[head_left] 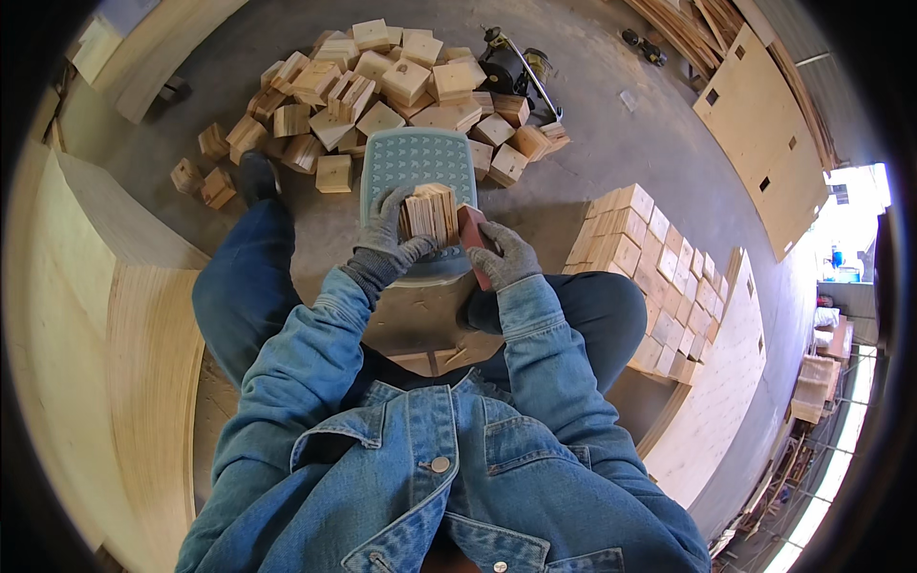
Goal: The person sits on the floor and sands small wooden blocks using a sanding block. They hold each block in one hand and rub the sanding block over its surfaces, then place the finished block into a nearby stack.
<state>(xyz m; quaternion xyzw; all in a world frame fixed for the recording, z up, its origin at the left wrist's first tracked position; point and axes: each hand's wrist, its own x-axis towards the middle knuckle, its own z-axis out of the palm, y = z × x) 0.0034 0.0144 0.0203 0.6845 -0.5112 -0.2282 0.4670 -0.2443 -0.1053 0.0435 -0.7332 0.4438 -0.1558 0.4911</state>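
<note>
My left hand (385, 234), in a grey knit glove, grips a layered plywood block (432, 215) and steadies it over a pale green plastic stool (417, 153) between my knees. The block's striped edges face me. Just to its right, my gloved right hand (509, 256) is closed round a reddish-brown sanding block (472, 234). The sanding block stands tilted close to the plywood block's right side; I cannot tell whether they touch.
Beyond the stool lies a loose heap of wooden blocks (406, 81), with a power tool (516, 72) behind it. Neatly stacked blocks (650, 277) stand by my right knee. Plywood sheets (153, 353) rise at left; a panel with square holes (764, 134) leans at far right.
</note>
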